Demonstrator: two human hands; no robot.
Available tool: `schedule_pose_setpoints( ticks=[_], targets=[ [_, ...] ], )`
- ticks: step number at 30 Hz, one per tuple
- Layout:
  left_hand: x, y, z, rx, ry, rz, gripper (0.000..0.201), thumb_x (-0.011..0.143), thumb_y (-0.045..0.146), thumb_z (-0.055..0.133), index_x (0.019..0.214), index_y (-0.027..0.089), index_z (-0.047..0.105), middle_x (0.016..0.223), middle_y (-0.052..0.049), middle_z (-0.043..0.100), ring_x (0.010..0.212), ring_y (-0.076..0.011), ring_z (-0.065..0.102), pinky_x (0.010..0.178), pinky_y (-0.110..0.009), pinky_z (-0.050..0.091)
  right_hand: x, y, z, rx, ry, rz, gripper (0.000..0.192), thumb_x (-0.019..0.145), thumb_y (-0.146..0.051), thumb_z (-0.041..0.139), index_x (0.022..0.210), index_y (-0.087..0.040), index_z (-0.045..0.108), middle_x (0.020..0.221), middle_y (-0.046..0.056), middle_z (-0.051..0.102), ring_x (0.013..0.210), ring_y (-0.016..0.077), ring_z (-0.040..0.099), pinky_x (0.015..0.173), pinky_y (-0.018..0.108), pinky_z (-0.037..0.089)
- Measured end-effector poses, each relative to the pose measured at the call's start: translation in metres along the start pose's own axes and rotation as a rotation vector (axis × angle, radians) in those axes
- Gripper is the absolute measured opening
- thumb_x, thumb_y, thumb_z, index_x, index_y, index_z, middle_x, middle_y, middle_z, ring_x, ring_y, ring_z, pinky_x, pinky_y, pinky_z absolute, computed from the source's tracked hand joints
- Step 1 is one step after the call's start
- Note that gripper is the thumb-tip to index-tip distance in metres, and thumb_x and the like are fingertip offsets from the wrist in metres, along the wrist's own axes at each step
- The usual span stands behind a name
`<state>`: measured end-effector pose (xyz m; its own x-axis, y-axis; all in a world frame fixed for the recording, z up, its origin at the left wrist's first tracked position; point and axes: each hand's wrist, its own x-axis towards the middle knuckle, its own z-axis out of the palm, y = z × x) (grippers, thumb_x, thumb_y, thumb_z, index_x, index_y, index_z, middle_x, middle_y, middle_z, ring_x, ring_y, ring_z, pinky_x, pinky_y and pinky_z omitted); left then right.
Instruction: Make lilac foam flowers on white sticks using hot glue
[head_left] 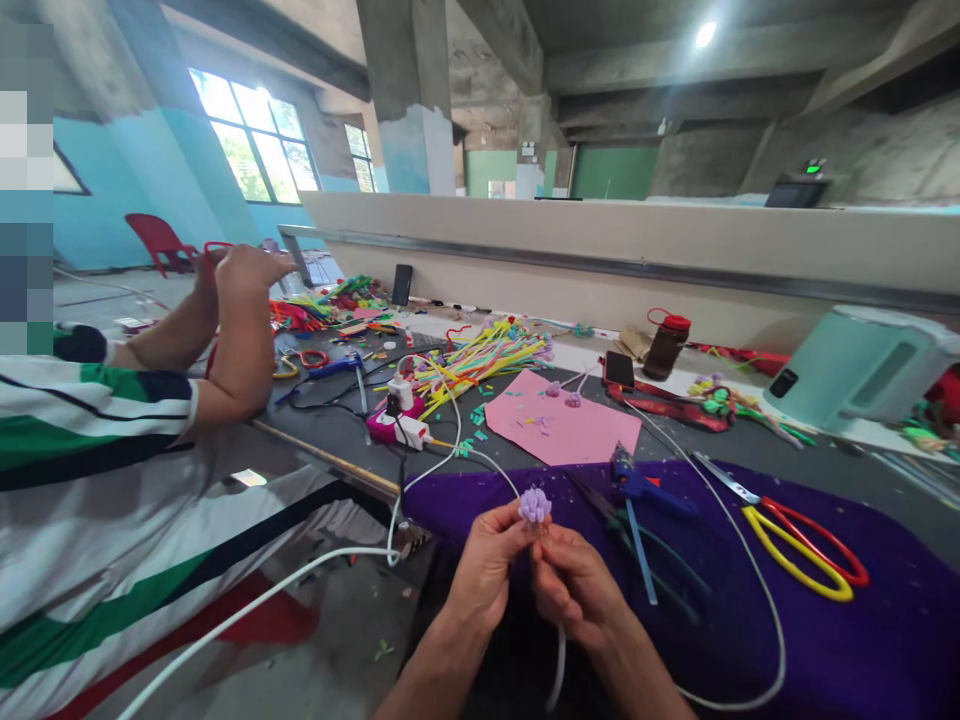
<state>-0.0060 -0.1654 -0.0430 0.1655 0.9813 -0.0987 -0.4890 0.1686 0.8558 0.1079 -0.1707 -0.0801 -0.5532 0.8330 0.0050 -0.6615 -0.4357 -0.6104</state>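
Observation:
Just beyond the table's near edge, both hands meet around a small lilac flower (535, 506) with a pale stem (559, 668) hanging below. My left hand (486, 562) pinches the flower from the left, fingers closed. My right hand (576, 582) is closed at its base, with the stem coming out beneath the fingers. To the right, on a purple cloth (810, 650), lie a blue glue gun (651, 488), dark-handled pliers (667, 570) and scissors (802, 545) with red and yellow handles. Two similar lilac flowers (574, 399) rest on a pink sheet (525, 440).
Bundles of coloured stems (487, 360) lie across the table. Nearby are a power strip (397, 420), a phone (619, 370), a brown bottle (666, 348) and a mint kettle (847, 365). White cables loop around my hands. On the left sits a co-worker with raised hands (247, 268).

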Motion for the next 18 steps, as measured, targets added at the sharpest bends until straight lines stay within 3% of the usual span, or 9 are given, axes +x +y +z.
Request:
schedule_pose_setpoints(
  ticks=[5, 10, 14, 18],
  targets=[
    [0.001, -0.002, -0.001, 0.02, 0.021, 0.023, 0.014, 0.061, 0.02, 0.073, 0.072, 0.012, 0.072, 0.07, -0.006, 0.066, 0.064, -0.0138, 0.056, 0.063, -0.022, 0.043, 0.0, -0.001, 0.007, -0.074, 0.04, 0.003, 0.025, 0.075, -0.035, 0.064, 0.071, -0.013, 0.054, 0.033, -0.007, 0.048, 0.019, 0.0014, 0.025, 0.024, 0.012, 0.018],
    [0.001, 0.002, -0.001, 0.061, 0.04, 0.105, 0.013, 0.066, 0.023, 0.07, 0.075, 0.014, 0.072, 0.065, -0.002, 0.064, 0.065, -0.0137, 0.057, 0.067, -0.024, 0.044, -0.003, -0.004, 0.021, -0.281, 0.215, -0.197, 0.027, 0.081, -0.037, 0.058, 0.074, -0.012, 0.055, 0.044, -0.001, 0.059, 0.025, 0.0017, 0.036, 0.028, 0.012, 0.017],
    [0.0, 0.005, 0.003, 0.077, -0.018, 0.104, 0.016, 0.07, 0.026, 0.067, 0.08, 0.015, 0.073, 0.085, -0.007, 0.069, 0.086, -0.0201, 0.06, 0.081, -0.028, 0.042, -0.005, -0.014, 0.024, -0.116, 0.168, -0.153, 0.025, 0.079, -0.037, 0.059, 0.072, -0.013, 0.054, 0.038, -0.005, 0.053, 0.022, 0.0017, 0.032, 0.028, 0.012, 0.019],
    [0.001, 0.005, 0.005, 0.043, -0.056, 0.063, 0.016, 0.073, 0.028, 0.064, 0.078, 0.015, 0.073, 0.091, -0.008, 0.07, 0.089, -0.0207, 0.06, 0.083, -0.029, 0.041, -0.004, -0.018, 0.02, 0.014, 0.138, -0.072, 0.02, 0.076, -0.032, 0.063, 0.072, -0.013, 0.056, 0.038, -0.005, 0.053, 0.024, 0.0019, 0.035, 0.028, 0.012, 0.023]
  ],
)
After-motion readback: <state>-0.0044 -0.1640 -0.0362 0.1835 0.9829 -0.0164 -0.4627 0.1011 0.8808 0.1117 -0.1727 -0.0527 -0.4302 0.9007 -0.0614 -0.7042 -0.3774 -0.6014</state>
